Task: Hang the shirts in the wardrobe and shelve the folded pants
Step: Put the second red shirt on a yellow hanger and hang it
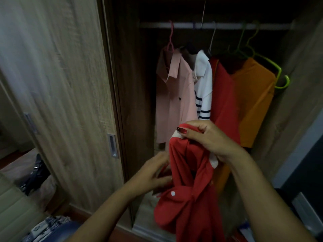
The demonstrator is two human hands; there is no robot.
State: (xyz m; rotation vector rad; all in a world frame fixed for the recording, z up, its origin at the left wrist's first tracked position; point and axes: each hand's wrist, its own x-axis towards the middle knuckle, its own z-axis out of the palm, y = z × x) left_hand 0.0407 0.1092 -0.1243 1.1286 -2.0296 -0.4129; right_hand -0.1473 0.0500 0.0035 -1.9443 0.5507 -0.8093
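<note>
Dim room, light wood-grain sliding door point(57, 84) with a recessed metal handle point(113, 145), dark wardrobe interior point(132, 84) beside it, pale wood side panel point(297, 102) at right, reddish floor strip point(10, 157) at left, patterned fabric point(47, 227) low in the corner

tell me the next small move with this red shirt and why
Probably spread the collar open with the left hand to fit a hanger. The red shirt hangs bunched from the right hand, which pinches its collar, and no hanger shows inside it, while the pink shirt already hangs from the rail.
</note>
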